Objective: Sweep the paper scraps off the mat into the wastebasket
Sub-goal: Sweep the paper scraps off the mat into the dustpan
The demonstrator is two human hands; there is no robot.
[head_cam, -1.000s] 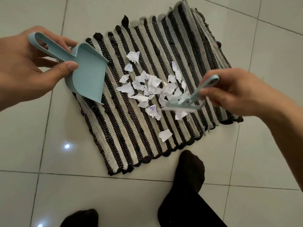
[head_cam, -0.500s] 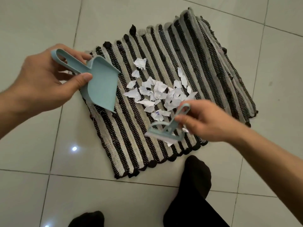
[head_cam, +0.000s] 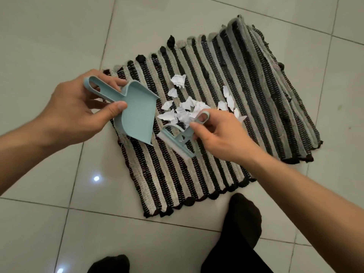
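Observation:
A black-and-cream striped mat [head_cam: 197, 170] lies on the tiled floor. Several white paper scraps [head_cam: 189, 109] are heaped near its middle, with a few apart at the far side. My left hand [head_cam: 78, 109] grips the handle of a small light-blue dustpan [head_cam: 136, 113], tilted with its lip down on the mat's left part. My right hand [head_cam: 220, 136] holds a light-blue hand brush [head_cam: 179, 140] by its looped handle, bristles on the mat just right of the pan's lip and on the near side of the heap. No wastebasket is in view.
Pale glossy floor tiles [head_cam: 49, 36] surround the mat. My two feet in black socks stand at the near edge: one [head_cam: 244, 219] touching the mat's front fringe, the other [head_cam: 110, 264] at the bottom of the frame.
My right hand has carried the brush from the right of the heap, around its near side, to beside the dustpan. The dustpan has come in closer to the scraps.

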